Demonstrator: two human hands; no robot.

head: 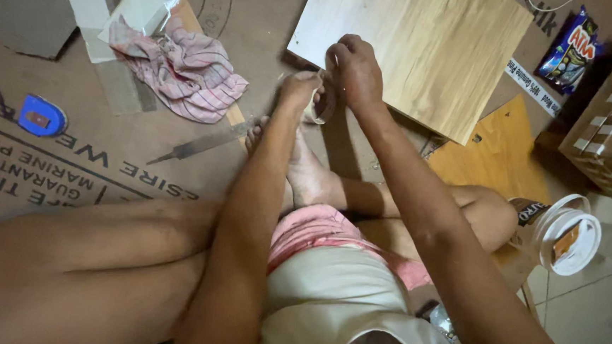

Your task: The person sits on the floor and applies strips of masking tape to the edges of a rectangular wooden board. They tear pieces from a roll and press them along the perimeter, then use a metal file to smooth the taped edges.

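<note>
Sitting on the floor, I reach both arms forward. My left hand (298, 92) and my right hand (353, 70) meet over a small roll of tape (320, 106) and both grip it, just off the near corner of a light wooden board (426, 44). My foot (306, 172) lies right below the hands. How the fingers sit on the roll is partly hidden.
A metal file (198, 146) lies on the cardboard sheet (72, 165) left of my hands. Beyond it are a striped cloth (186, 69) and a blue tape measure (40, 116). At right are a snack packet (568, 51), an open white tub (565, 234) and an orange board (496, 153).
</note>
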